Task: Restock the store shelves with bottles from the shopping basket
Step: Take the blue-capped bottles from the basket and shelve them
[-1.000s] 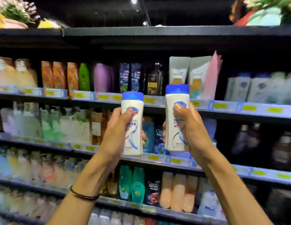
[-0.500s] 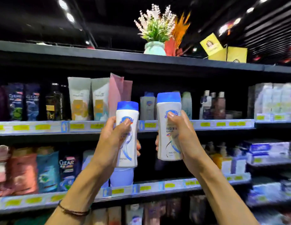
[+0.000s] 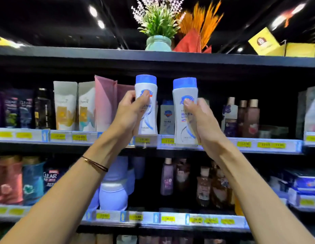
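Note:
I hold two white bottles with blue caps upright in front of the upper shelf (image 3: 265, 146). My left hand (image 3: 128, 113) grips the left bottle (image 3: 147, 95) round its middle, with its base level with the shelf's price rail. My right hand (image 3: 199, 118) grips the right bottle (image 3: 184, 110), its base just over the rail. A similar grey-white bottle (image 3: 166, 118) stands on the shelf between and behind them. The shopping basket is out of view.
Refill pouches (image 3: 65, 106) and dark bottles (image 3: 42, 110) fill the shelf's left; brown-capped bottles (image 3: 248, 118) stand to the right. The lower shelf (image 3: 170, 219) carries large lilac bottles (image 3: 114, 191) and several others. A potted plant (image 3: 158, 41) sits on the top board.
Both hands have raised the bottles up and forward to the upper shelf's edge, and the view has swung right and up along the shelves.

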